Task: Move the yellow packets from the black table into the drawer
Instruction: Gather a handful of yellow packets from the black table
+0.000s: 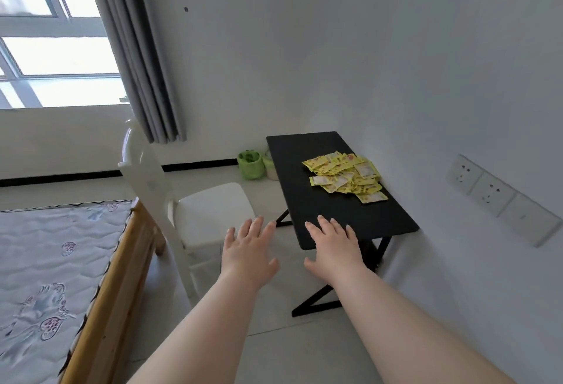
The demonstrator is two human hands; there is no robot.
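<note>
Both arms bare, extended forward from bottom of frame, roughly parallel. Left hand [247,251] palm down, fingers spread and straight, thumb out toward the right. Right hand [333,246] same pose, thumb pointing left. Hands side by side, apart, both grips empty.

Two bare forearms enter from the near edge, no sleeves, watches or bracelets visible on either. The left hand [248,254] and right hand [333,248] wear no gloves or rings; fingernails are short and unpainted.
</note>
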